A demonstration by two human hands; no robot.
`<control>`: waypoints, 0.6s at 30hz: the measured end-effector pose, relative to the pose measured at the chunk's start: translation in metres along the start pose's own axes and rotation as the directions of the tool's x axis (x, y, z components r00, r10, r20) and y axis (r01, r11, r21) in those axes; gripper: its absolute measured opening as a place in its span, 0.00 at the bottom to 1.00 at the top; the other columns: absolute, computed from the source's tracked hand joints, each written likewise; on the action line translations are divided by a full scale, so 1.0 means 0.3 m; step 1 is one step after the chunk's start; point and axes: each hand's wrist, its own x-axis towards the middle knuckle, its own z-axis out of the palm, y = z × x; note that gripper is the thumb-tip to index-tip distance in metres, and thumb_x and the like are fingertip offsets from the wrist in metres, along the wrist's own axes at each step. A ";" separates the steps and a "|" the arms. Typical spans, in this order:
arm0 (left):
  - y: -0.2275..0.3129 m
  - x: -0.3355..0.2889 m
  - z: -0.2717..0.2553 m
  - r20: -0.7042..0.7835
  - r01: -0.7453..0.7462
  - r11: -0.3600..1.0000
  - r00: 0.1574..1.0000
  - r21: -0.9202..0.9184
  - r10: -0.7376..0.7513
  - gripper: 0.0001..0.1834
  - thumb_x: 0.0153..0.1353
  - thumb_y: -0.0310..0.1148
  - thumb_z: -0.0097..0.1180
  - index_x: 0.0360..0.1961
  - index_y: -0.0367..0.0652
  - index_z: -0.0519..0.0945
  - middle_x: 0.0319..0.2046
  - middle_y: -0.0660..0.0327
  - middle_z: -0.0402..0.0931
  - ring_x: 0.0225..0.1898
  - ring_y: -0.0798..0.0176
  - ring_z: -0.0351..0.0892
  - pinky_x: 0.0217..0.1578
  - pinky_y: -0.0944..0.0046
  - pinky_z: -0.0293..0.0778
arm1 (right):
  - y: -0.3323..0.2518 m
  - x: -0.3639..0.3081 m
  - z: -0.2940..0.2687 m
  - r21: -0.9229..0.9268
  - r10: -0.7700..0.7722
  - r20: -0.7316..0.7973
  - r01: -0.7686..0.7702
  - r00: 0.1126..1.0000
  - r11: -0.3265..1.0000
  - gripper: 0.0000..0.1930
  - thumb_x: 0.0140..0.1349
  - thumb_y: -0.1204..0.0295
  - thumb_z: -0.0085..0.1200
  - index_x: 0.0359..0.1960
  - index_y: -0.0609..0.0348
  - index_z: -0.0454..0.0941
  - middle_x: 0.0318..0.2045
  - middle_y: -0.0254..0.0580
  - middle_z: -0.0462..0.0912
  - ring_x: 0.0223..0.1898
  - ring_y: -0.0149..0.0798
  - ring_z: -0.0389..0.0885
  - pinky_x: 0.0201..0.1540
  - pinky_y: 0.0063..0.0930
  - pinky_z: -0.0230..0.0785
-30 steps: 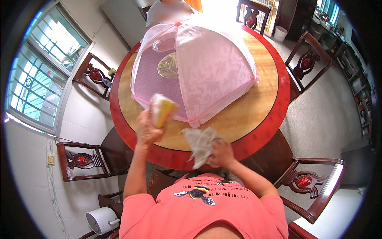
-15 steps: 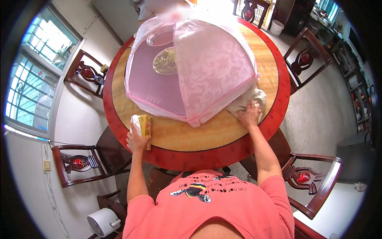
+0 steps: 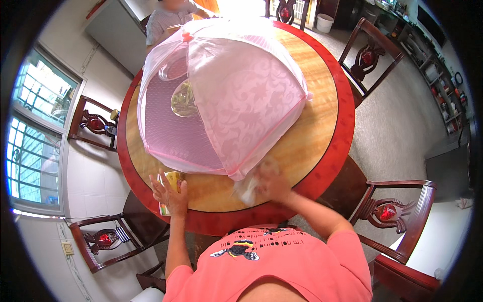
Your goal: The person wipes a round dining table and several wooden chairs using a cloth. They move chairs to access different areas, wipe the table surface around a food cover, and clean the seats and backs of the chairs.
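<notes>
My right hand [image 3: 271,186], smeared by motion, is closed on a pale cloth [image 3: 246,191] that lies against the tabletop near the front edge, just below the corner of the mesh cover. At the left front, my left hand [image 3: 172,200] has its fingers spread over a yellow tissue pack [image 3: 174,177], which shows between thumb and fingers. Whether the palm touches the pack is hidden. A pink and white folding food cover [image 3: 246,95] stands over much of the round table [image 3: 322,121]. Through its mesh I see a dish of green food [image 3: 184,100].
Dark carved wooden chairs ring the table, one at the right front [image 3: 387,214] and one at the left front [image 3: 103,239]. A person [image 3: 168,25] in a grey top stands beyond the far left edge. A white bucket [image 3: 324,22] is on the floor behind.
My right hand has swept the cloth from the table's right side toward the middle front. My left hand has gone from gripping the tissue pack to spread fingers. The view has shifted.
</notes>
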 end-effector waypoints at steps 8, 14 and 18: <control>0.087 -0.078 -0.014 0.093 -0.181 0.958 0.974 -0.220 0.206 0.47 0.43 0.29 0.60 0.65 0.42 0.52 0.66 0.43 0.41 0.65 0.38 0.44 0.63 0.46 0.45 | 0.539 0.222 -0.142 -0.371 0.764 0.092 -0.690 0.638 0.621 0.32 0.61 0.46 0.39 0.66 0.38 0.53 0.69 0.32 0.45 0.70 0.44 0.38 0.64 0.63 0.33; 0.020 -0.067 -0.012 0.077 -0.030 0.953 0.995 -0.303 0.056 0.44 0.44 0.24 0.57 0.64 0.39 0.53 0.65 0.41 0.43 0.64 0.37 0.45 0.63 0.48 0.47 | 0.645 0.094 -0.136 -0.301 0.881 -0.058 -0.850 0.470 0.433 0.33 0.60 0.51 0.45 0.66 0.40 0.52 0.67 0.34 0.50 0.68 0.51 0.40 0.63 0.65 0.36; 0.021 -0.074 0.041 0.031 0.072 0.925 0.997 -0.373 -0.065 0.40 0.46 0.22 0.53 0.63 0.38 0.56 0.62 0.40 0.50 0.66 0.40 0.44 0.63 0.51 0.47 | 0.400 0.070 -0.082 -0.301 0.724 -0.044 -0.700 0.689 0.648 0.30 0.55 0.54 0.49 0.61 0.47 0.63 0.65 0.42 0.54 0.66 0.60 0.42 0.61 0.68 0.36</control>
